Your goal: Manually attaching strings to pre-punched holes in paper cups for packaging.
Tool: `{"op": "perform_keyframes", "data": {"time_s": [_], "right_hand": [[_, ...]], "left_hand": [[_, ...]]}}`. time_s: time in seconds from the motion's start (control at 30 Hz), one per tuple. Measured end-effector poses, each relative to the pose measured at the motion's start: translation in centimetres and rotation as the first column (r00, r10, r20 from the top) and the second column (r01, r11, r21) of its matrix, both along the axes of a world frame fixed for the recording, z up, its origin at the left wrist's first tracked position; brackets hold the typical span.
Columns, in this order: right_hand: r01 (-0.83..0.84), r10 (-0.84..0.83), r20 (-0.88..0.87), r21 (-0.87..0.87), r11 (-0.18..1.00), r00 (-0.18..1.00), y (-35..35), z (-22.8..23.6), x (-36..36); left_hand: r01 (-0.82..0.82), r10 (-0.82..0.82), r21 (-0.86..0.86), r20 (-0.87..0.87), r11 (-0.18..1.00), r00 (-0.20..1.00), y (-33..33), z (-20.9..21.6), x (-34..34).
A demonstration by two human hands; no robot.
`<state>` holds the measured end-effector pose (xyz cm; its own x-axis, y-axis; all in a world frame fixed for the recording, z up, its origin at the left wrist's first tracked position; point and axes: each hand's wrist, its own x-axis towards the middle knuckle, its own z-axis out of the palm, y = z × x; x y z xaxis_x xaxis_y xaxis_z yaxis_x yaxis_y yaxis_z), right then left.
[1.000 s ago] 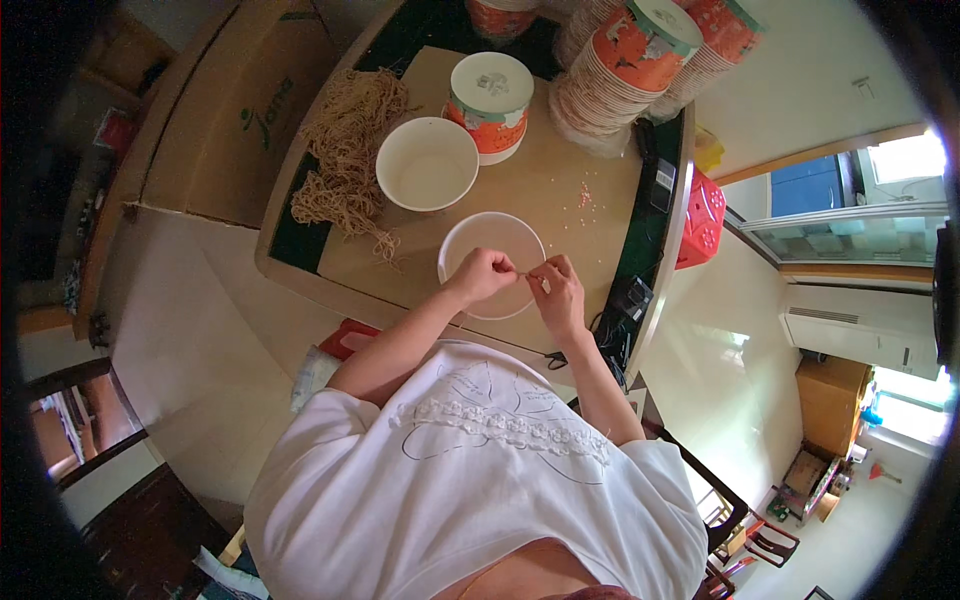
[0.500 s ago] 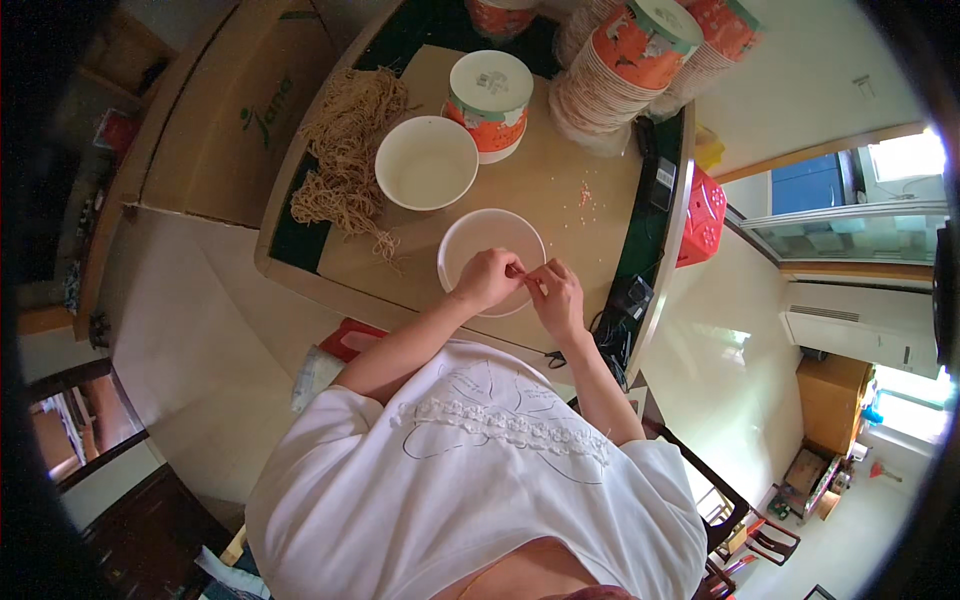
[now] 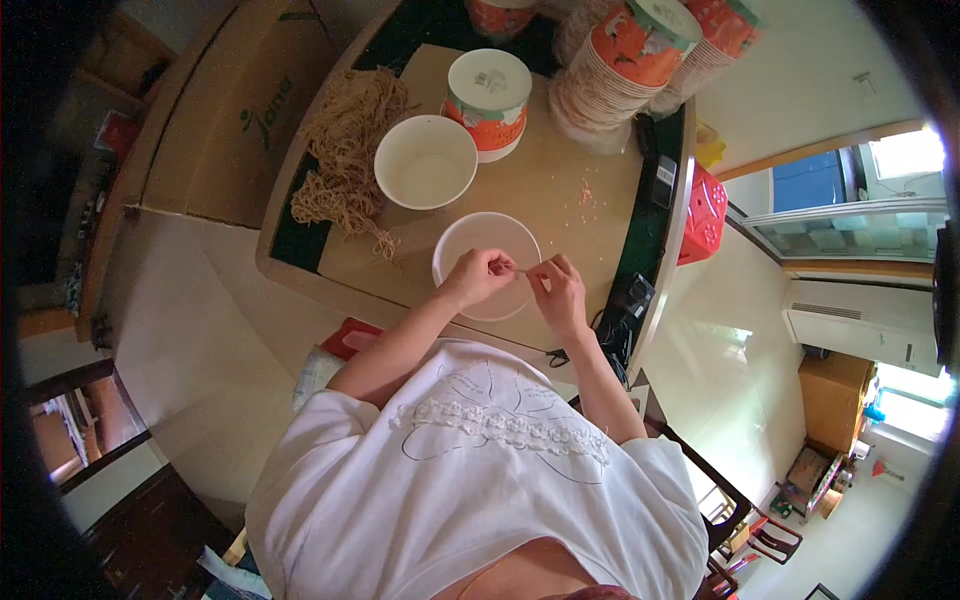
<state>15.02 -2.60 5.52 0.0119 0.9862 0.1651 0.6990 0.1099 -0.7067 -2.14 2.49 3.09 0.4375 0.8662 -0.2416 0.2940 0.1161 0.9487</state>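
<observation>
Over a white paper bowl (image 3: 470, 222) near the table's front edge, my left hand (image 3: 478, 278) and my right hand (image 3: 560, 290) are both closed in a pinch. A short, thin strand (image 3: 521, 271) seems to run between their fingertips; its exact kind is too small to tell. Behind stands a second open white paper bowl (image 3: 428, 160). Next to that, an upside-down orange-and-white paper bucket (image 3: 490, 85) rests with its base up. To the left lies a tangled heap of light brown string-like strands (image 3: 350, 130).
Tall stacks of orange-and-white paper buckets (image 3: 625, 75) stand at the back right. Pink crumbs (image 3: 587, 195) are scattered on the cardboard sheet (image 3: 540, 195). Black cables (image 3: 612, 335) lie by the right edge, beside a red plastic stool (image 3: 703, 215). A large carton (image 3: 220, 120) stands left of the table.
My hands have drawn slightly apart, the left one shifting left, so a thin strand shows between the fingertips. The near bowl has moved a little to the left.
</observation>
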Motion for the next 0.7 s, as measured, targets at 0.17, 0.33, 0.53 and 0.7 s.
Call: {"op": "perform_keyframes", "data": {"time_s": [0.17,0.33,0.53,0.7], "right_hand": [[0.029,-0.029,-0.021,-0.006,1.0,0.999,0.0,0.5,-0.7],[-0.001,0.002,-0.041,0.03,1.0,0.999,-0.2,0.8,-0.7],[0.004,-0.004,-0.029,0.003,1.0,1.0,-0.1,1.0,-0.9],[-0.002,0.006,-0.047,0.074,0.997,0.999,-0.1,0.1,-0.8]], "left_hand": [[-0.014,0.019,0.093,-0.053,0.996,0.998,0.0,0.7,0.5],[0.03,-0.02,0.088,-0.122,0.996,0.992,0.1,1.6,0.4],[0.006,0.001,0.095,-0.067,0.995,0.998,-0.1,2.2,0.4],[-0.017,0.024,0.147,-0.049,0.989,0.999,-0.1,1.7,0.4]]}}
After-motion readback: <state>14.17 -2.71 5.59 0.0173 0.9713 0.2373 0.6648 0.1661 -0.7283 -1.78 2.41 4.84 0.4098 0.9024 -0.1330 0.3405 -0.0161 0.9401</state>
